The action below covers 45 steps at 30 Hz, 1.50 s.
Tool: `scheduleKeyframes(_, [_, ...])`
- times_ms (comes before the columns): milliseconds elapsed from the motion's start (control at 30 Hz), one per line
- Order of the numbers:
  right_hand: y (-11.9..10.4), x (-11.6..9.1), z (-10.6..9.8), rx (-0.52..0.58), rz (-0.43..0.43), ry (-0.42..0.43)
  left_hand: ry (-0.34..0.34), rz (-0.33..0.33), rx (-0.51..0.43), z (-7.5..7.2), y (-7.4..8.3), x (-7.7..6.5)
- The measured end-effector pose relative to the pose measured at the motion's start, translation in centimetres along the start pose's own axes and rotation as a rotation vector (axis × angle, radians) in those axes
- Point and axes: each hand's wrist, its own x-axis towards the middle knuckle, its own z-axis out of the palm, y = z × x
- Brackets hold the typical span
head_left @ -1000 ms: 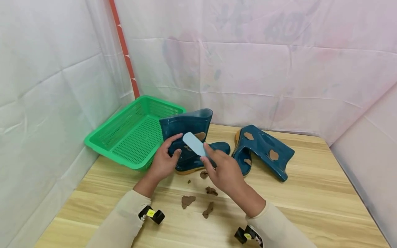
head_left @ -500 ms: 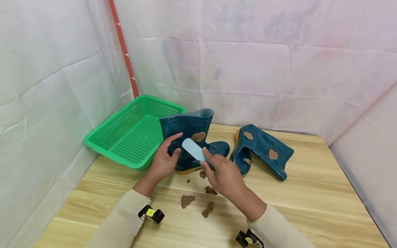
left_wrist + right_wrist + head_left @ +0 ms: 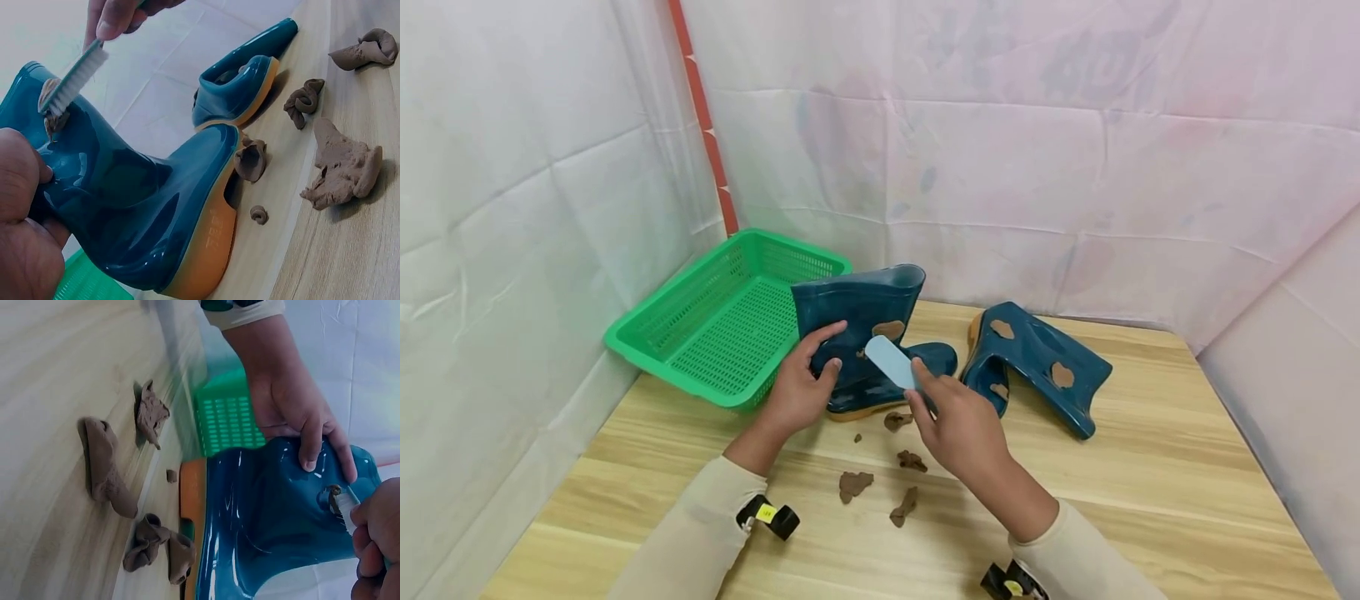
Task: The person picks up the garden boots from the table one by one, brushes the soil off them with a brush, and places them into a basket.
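Observation:
A dark blue rain boot (image 3: 853,304) stands upright on the wooden table, tilted slightly. My left hand (image 3: 801,387) grips its shaft from behind, thumb and fingers on either side. My right hand (image 3: 962,421) holds a small light-blue scrubbing brush (image 3: 889,361) by its handle. In the left wrist view, the white bristles (image 3: 78,81) press on a brown mud-like smear (image 3: 56,125) on the shaft. Another brown patch (image 3: 889,330) sticks higher on the shaft in the head view.
A second boot (image 3: 1037,346) with several brown patches lies on its side at right. A green plastic basket (image 3: 722,342) stands at back left. Several brown lumps (image 3: 855,486) lie in front of the held boot. White sheeting (image 3: 985,167) closes off the back and sides.
My right hand has brought the brush down from beside the upper brown patch, then a little to the right. The held boot has shifted slightly right; my left hand keeps its grip.

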Motion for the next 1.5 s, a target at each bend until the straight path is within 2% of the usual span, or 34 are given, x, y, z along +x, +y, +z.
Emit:
scheduleKeyframes(133, [-0.6,0.4,0.3,0.038,-0.064,0.025,0.011,-0.011,-0.001,-0.1,-0.1,0.1])
scheduleKeyframes(233, [-1.0,1.1,0.7,0.014,-0.104,0.017,0.022,-0.009,0.008,-0.2,-0.2,0.0])
scheduleKeyframes(400, [-0.5,1.1,0.5,-0.066,-0.063,0.039,0.024,-0.013,-0.006,-0.1,-0.2,-0.1])
scheduleKeyframes(567, [-0.1,1.0,-0.2,-0.034,-0.105,0.119,0.023,-0.02,-0.005,-0.3,-0.1,0.1])
scheduleKeyframes(633, [-0.2,1.3,-0.3,-0.026,-0.111,0.124,0.026,-0.016,-0.008,-0.4,-0.2,0.2])
scheduleKeyframes(700, [-0.2,1.4,-0.1,-0.034,-0.091,0.084,0.029,-0.017,-0.013,-0.4,-0.2,0.2])
scheduleKeyframes(833, [-0.2,0.8,0.5,-0.036,-0.012,-0.086,0.028,-0.029,-0.01,-0.3,-0.3,0.0])
scheduleKeyframes(900, [-0.2,0.4,0.4,-0.02,-0.002,-0.122,0.024,-0.042,-0.016,-0.2,-0.3,0.0])
scheduleKeyframes(967, [-0.3,0.4,0.1,0.007,-0.011,-0.099,0.023,-0.049,-0.016,-0.2,-0.3,0.1])
scheduleKeyframes(1100, [-0.4,1.2,-0.6,0.036,-0.053,0.039,0.032,-0.042,-0.002,-0.3,-0.2,0.2])
scheduleKeyframes(1167, [-0.3,1.6,-0.6,0.022,-0.052,0.064,0.032,-0.039,0.002,-0.3,-0.1,0.2])
scheduleKeyframes(1233, [-0.3,1.6,-0.4,-0.003,-0.03,0.03,0.028,-0.039,0.004,-0.2,-0.1,0.1])
scheduleKeyframes(1400, [0.0,0.6,0.3,-0.024,0.02,-0.132,0.015,-0.041,-0.006,-0.1,-0.2,0.0])
scheduleKeyframes(1500, [-0.1,0.5,0.0,0.018,-0.005,-0.107,0.024,-0.03,-0.008,-0.1,-0.2,0.0])
